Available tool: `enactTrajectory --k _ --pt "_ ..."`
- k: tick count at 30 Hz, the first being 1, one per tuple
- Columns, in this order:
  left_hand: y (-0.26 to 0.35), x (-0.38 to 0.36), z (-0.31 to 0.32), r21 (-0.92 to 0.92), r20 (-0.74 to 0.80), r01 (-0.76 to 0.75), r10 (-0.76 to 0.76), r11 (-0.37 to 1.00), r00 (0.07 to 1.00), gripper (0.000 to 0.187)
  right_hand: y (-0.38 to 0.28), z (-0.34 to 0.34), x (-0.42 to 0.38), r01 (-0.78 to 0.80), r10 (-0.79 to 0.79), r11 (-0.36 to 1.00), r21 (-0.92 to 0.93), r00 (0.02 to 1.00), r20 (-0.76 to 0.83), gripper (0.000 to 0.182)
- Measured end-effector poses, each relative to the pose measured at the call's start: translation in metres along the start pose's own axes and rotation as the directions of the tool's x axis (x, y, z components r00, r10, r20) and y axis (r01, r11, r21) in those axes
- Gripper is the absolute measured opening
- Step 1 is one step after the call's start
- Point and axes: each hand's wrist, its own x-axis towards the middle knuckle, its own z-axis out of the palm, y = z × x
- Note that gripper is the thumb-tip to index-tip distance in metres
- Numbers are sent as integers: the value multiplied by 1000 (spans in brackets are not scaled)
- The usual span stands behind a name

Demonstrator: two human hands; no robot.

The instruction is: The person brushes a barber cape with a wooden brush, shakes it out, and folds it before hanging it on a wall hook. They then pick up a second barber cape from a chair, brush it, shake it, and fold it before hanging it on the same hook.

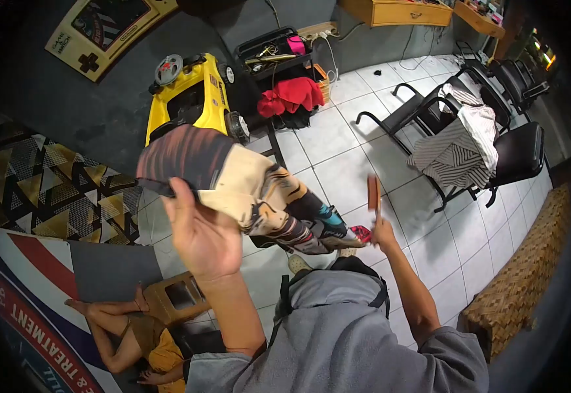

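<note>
A patterned cloth [253,196] in black, cream, brown and teal stretches in front of me. Its wide end is gripped by my left hand [207,242], thumb on top and the other fingers hidden behind the fabric. From there it narrows down to the right, and its red-patterned tip comes right up to my right hand [384,234]. That hand is closed around the handle of a reddish-brown wooden brush [373,193], which points upward.
Ahead stands a yellow ride-on toy car [194,98] beside a black cart [276,56] with a red cloth [292,96]. A striped cloth [459,150] drapes over a black chair [521,154] at right. At lower left, a person [125,340] is near a cardboard box [174,298].
</note>
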Motion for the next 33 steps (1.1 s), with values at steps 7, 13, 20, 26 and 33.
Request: enactTrajectory --k 7,13,20,26,33 --pt "-34 -12 12 -26 73 147 -145 989 987 34 -239 41 -138 717 -722 691 93 678 138 22" --pt "0 3 11 41 -15 -51 51 998 999 37 -110 46 -112 590 -26 649 -481 649 760 31" --pt "32 0 15 99 -31 -113 117 989 993 39 22 -35 -45 244 298 492 -836 855 425 46" --pt "-10 -14 14 53 -67 -91 95 994 993 36 -101 -1 -44 -13 6 997 81 996 89 39" --pt "-51 -23 32 88 3 -43 43 995 999 41 -260 44 -158 688 -691 723 61 719 77 20"
